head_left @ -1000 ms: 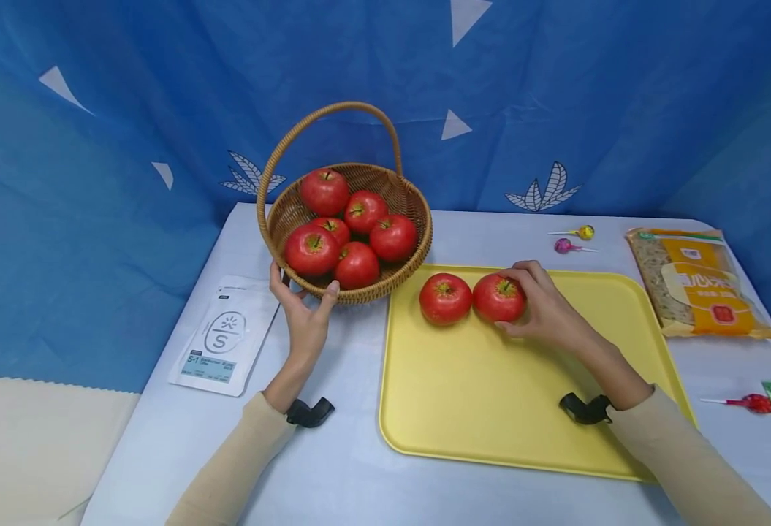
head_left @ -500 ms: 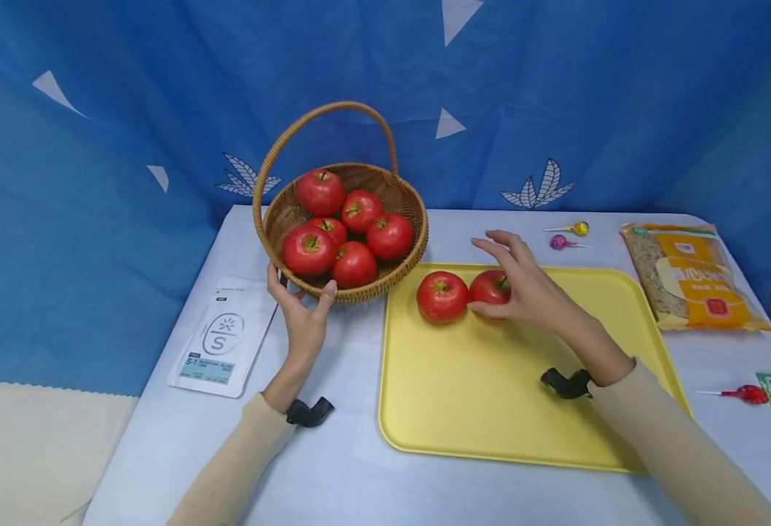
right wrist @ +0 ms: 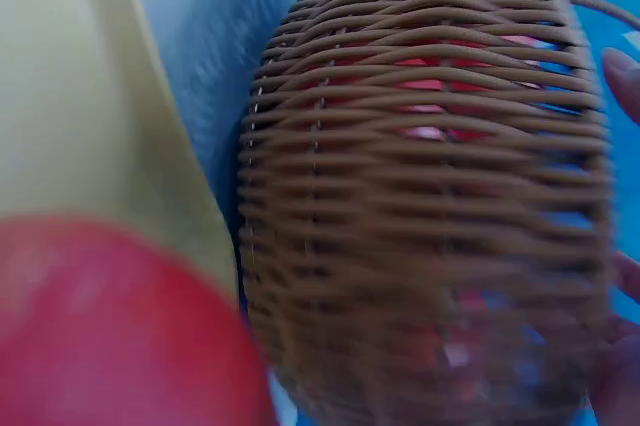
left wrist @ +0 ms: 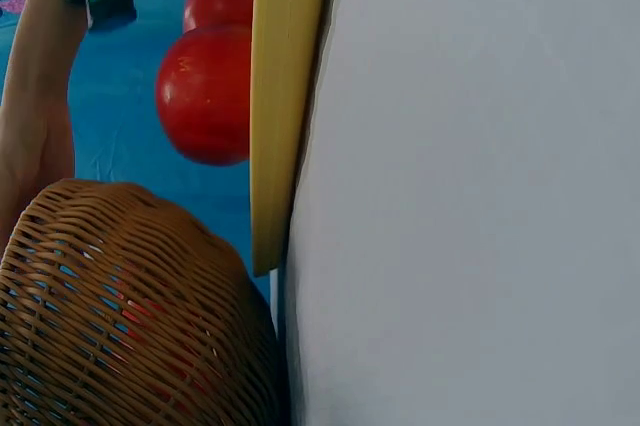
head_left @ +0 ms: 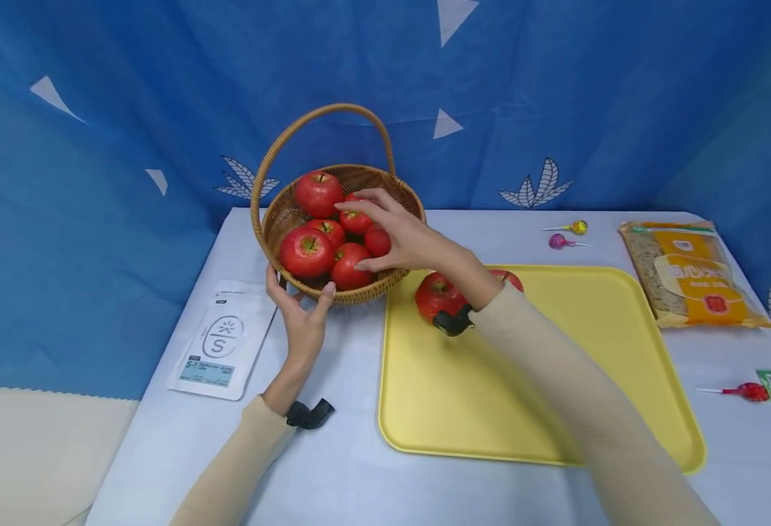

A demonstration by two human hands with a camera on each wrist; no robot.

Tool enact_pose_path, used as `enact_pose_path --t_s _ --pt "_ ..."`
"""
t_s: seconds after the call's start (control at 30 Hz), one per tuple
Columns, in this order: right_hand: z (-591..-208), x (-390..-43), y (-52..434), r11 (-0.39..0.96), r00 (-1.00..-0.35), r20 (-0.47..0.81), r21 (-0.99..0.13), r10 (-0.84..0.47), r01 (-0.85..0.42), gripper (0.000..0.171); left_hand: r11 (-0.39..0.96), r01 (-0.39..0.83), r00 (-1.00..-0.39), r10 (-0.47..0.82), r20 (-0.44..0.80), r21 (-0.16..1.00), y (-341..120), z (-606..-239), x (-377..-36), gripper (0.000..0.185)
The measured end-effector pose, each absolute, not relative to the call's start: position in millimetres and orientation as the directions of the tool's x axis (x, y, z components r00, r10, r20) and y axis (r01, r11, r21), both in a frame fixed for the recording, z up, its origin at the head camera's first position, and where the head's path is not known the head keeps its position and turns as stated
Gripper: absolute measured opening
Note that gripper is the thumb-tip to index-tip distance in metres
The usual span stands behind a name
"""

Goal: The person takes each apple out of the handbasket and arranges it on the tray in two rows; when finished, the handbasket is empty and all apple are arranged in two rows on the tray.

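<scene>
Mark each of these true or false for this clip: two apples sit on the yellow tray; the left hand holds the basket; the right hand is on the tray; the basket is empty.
1. Two apples sit on the yellow tray. True.
2. The left hand holds the basket at its rim. True.
3. The right hand rests on the tray. False: it reaches over the basket's apples.
4. The basket is empty. False: it holds red apples.

Basket (head_left: 280,219) of apples (head_left: 305,252) sits left of tray (head_left: 556,394); two apples (head_left: 433,296) on tray's far-left corner; pouch (head_left: 221,340) left of basket, snack bag (head_left: 690,274) right of tray.
</scene>
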State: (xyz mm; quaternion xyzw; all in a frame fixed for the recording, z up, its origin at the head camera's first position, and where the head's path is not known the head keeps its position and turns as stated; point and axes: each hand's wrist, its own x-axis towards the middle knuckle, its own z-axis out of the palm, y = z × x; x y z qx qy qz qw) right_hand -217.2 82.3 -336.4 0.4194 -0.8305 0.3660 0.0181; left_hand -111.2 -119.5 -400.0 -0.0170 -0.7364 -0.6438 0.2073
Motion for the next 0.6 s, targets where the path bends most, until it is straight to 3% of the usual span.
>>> enact_pose_path --t_s 0.17,0.6 --pt "-343 -233 56 0.422 -0.661 0.220 -0.617 -0.718 -0.664 0.086 0.169 0.309 -0.909 -0.236 0.343 0.936 -118 -400 -111 0.094" --pt "-356 -246 16 0.473 -0.649 0.101 -0.602 -0.754 -0.644 0.086 0.172 0.283 -0.919 -0.233 0.318 0.944 -119 -399 -111 0.094"
